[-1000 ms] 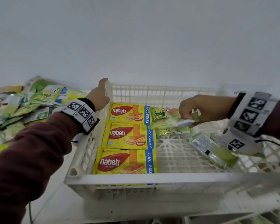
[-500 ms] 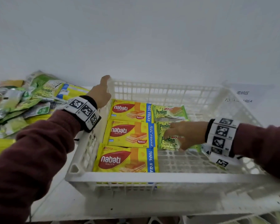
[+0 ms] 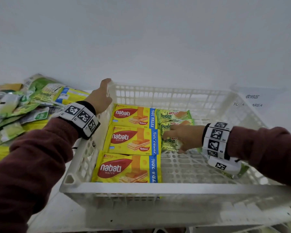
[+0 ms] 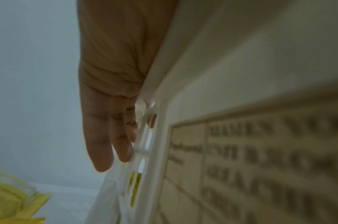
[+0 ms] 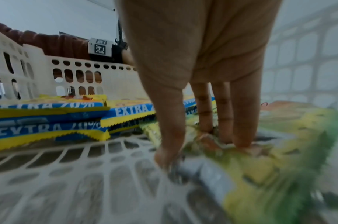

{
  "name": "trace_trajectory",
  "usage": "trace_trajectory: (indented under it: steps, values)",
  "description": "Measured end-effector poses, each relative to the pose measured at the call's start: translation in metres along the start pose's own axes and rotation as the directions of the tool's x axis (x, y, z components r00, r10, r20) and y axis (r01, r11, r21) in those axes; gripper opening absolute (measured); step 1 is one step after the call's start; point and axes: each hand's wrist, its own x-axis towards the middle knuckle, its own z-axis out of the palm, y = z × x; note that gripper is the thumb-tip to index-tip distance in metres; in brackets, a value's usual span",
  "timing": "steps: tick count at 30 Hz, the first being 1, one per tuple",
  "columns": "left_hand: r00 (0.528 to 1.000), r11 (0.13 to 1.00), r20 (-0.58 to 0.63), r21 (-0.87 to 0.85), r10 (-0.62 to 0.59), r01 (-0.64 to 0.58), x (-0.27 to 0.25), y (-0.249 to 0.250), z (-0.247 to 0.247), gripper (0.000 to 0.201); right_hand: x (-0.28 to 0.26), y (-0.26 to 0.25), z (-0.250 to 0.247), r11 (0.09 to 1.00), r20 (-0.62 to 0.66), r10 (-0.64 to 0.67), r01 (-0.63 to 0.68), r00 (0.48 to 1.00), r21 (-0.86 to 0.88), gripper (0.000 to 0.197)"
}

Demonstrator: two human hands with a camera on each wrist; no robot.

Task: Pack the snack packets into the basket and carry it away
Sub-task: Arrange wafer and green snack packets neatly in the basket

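Right hand (image 3: 183, 137) lowered, glossy green packet (image 3: 170, 142), perforated basket (image 3: 175, 167)

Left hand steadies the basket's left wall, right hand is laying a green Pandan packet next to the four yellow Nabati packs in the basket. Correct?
Not quite: the head view shows three yellow Nabati packs, not four. The rest holds: the left hand is on the basket's left wall, and the right hand is laying a green Pandan packet beside them.

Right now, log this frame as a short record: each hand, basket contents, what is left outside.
left hand: rests against the basket at its far left corner, fingers straight
right hand: fingertips pressing the nearest Pandan packet onto the basket floor
in basket: three Nabati wafer packets in a column, Pandan packets beside them
outside: pile of packets to the left
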Motion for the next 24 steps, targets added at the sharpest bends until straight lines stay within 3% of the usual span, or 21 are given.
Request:
trace_trajectory:
  steps: [2,4,6,10,12,16,20,24]
  values:
    - [1.0,1.0,0.001,0.0,-0.003,0.003,0.001,-0.001,0.0,0.06,-0.007,0.005,-0.008,0.995,-0.017,-0.006,0.007,1.0,0.097,0.061]
    - [1.0,1.0,0.001,0.0,-0.005,0.005,0.002,-0.003,0.0,0.06,-0.019,0.018,-0.021,0.988,-0.078,0.029,-0.017,0.997,0.152,0.039]
    - [1.0,1.0,-0.005,0.005,0.002,-0.002,0.003,-0.004,0.001,0.06,-0.031,0.03,-0.031,0.984,-0.006,0.159,-0.158,0.987,0.077,0.031]
    - [1.0,1.0,-0.017,0.018,0.009,-0.009,0.005,-0.005,0.002,0.061,-0.031,0.044,-0.01,0.916,0.269,0.4,-0.375,0.876,-0.141,0.067]
    - [1.0,1.0,-0.015,0.012,-0.002,0.002,0.006,-0.006,0.002,0.06,-0.024,0.052,0.007,0.922,0.282,0.388,-0.367,0.877,-0.125,0.068]
    - [1.0,1.0,-0.012,0.005,-0.012,0.012,0.006,-0.006,0.003,0.06,-0.019,0.063,0.013,0.958,0.236,0.285,-0.281,0.929,-0.051,0.04]
    - [1.0,1.0,-0.005,0.001,-0.014,0.014,0.006,-0.006,0.002,0.06,-0.036,0.069,-0.008,0.967,0.265,0.248,-0.256,0.932,-0.004,0.052]
    - [1.0,1.0,-0.004,-0.004,-0.009,0.008,0.005,-0.005,0.002,0.06,-0.068,0.065,-0.046,0.961,0.002,0.192,-0.188,0.981,0.203,0.036]
